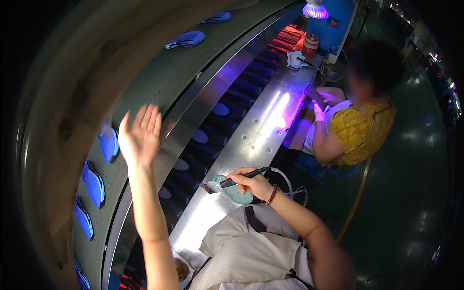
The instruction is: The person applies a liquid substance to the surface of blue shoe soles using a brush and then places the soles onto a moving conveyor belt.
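Observation:
My left hand (141,137) reaches over the dark green conveyor belt (145,89), fingers stretched out and nothing visibly held. Beside it a blue shoe sole (110,146) lies on the belt, partly blurred. My right hand (251,182) is closed round a black pen-like tool (229,182) with a cable at its back end. The tool's tip points at a small whitish pad or tray (211,186) on the metal bench. Under that hand lies a pale green, rounded flat piece (238,195); I cannot make out what it is.
More blue soles (93,183) lie along the belt. A lower line with pale oval pieces (200,136) runs between the belt and the metal bench (251,137). At the right sits a co-worker (360,130) in yellow, under a purple-lit lamp (315,9). A round brownish container (181,269) stands near my body.

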